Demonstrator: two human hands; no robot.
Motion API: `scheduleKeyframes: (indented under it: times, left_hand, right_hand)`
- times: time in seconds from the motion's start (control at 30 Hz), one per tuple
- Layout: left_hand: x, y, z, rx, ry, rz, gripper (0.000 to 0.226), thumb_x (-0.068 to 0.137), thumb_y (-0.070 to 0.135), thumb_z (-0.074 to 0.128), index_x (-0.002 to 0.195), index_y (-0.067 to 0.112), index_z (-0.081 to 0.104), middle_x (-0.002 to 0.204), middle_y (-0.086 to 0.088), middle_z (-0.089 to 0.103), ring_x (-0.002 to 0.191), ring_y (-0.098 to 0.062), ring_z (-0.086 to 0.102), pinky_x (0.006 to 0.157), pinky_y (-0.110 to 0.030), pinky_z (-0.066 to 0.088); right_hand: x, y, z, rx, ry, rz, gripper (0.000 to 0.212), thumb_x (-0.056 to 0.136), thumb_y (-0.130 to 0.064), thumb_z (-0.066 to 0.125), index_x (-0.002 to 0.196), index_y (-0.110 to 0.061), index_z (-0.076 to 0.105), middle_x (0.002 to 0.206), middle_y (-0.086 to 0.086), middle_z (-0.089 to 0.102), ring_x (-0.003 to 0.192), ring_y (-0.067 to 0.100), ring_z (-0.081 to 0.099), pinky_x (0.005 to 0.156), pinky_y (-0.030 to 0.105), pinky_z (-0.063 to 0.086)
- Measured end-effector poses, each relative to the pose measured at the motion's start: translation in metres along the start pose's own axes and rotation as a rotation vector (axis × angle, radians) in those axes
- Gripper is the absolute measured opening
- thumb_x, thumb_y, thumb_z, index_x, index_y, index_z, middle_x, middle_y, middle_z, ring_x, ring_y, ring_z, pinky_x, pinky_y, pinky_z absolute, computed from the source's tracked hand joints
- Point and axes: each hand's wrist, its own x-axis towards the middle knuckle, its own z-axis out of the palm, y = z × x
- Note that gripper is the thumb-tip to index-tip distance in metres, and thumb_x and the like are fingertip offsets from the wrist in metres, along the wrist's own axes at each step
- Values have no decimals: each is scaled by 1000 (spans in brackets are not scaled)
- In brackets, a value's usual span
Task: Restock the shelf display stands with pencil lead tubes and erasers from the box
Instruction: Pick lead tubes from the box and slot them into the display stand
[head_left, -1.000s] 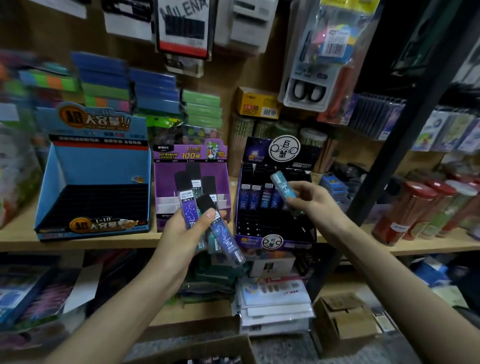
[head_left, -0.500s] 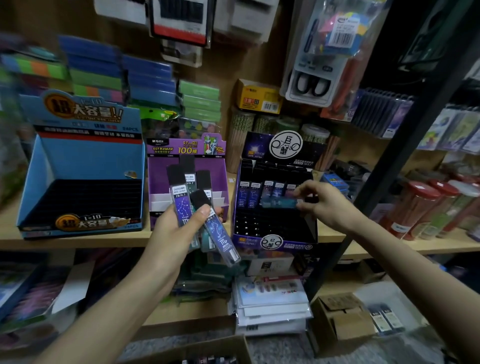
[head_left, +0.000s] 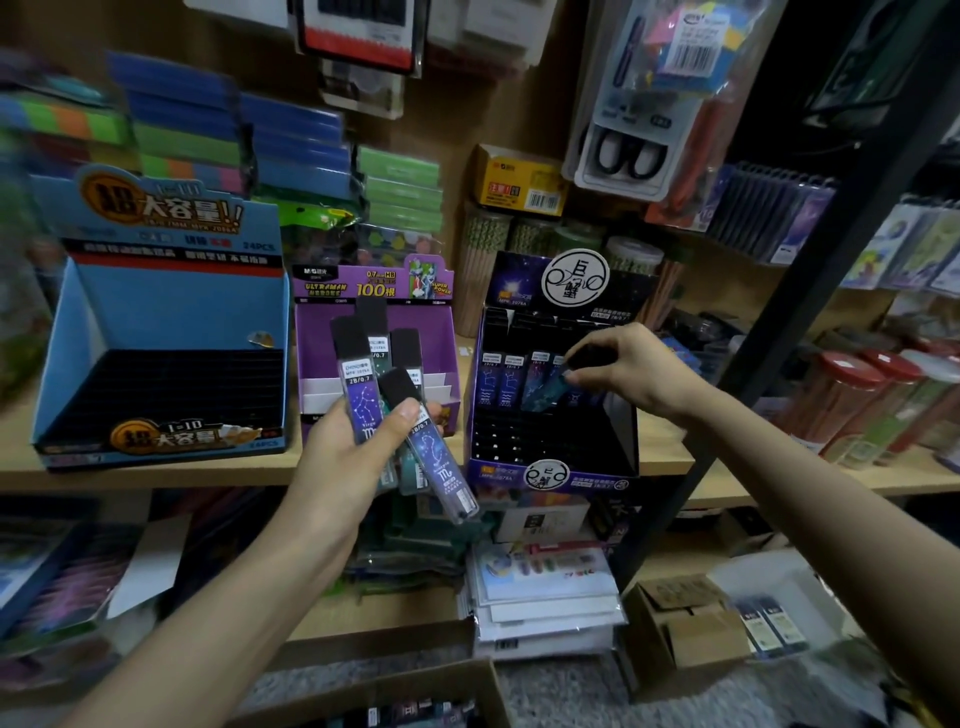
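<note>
Lead tubes (head_left: 361, 395) fan out of my left hand (head_left: 337, 462), fingers and thumb curled round them — held before the purple stand (head_left: 332, 286). My right hand (head_left: 628, 364) pinches a teal tube (head_left: 545, 392) by its black cap, tilted over the back row of the dark stand (head_left: 597, 480).

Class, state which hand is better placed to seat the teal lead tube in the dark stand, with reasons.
Right. The right hand pinches the teal tube at the dark stand; the left hand grips several other tubes.

Bare forearms (head_left: 249, 597), bare left hand (head_left: 348, 457) and right hand (head_left: 636, 371), short plain nails.
</note>
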Motion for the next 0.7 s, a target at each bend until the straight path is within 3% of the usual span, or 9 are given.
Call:
scheduleKeyframes:
  times: [0.1,0.2,0.27,0.37,0.43,0.63,0.7]
  left_hand:
    - [1,-1,0,4,-1,14,20,90,20,55,109,16,61,107,-8,70,103,-25,65,98,-52,45]
    - [2,-3,0,-4,-5,13,20,90,20,55,108,17,61,105,-6,72,101,-23,66,97,-51,47]
    - [1,-4,1,-7,-14,15,19,90,20,55,108,17,62,103,-5,72,99,-22,67,95,-51,48]
    - [1,-5,1,-1,-24,29,19,90,20,55,107,18,62,102,-5,73,98,-21,68,95,-50,48]
    - [1,-5,2,6,-28,34,19,90,19,55,107,17,62,102,-5,72,98,-21,68,95,-50,48]
    - [0,-6,3,0,-41,39,19,89,20,56,107,15,61,101,-6,72,96,-21,68,94,-47,49]
    - [1,-7,2,-3,-55,47,19,89,20,56,105,14,61,100,-7,72,94,-21,68,90,-43,52]
  right_hand:
    - [7,-6,3,12,14,58,17,81,-10,72,95,-3,67,86,9,68,77,18,62,76,36,53]
    - [7,-12,25,266,167,154,17,80,-5,71,88,-1,57,72,10,60,70,25,61,74,45,54]
    - [8,-11,42,314,270,172,14,83,-6,68,79,-4,55,73,16,64,71,30,65,76,51,55]
    - [11,-7,53,34,385,153,21,85,-19,67,91,1,65,87,18,69,82,30,66,72,37,53]
    - [12,-9,53,-63,404,147,25,86,-24,67,91,1,66,87,17,69,81,30,64,65,28,43]
    - [-5,-25,45,-236,306,175,32,88,-38,62,83,-6,65,80,9,68,78,24,63,66,33,49]
    - [-23,-40,51,-32,225,88,30,90,-39,59,81,-12,66,72,1,66,67,13,61,62,30,48]
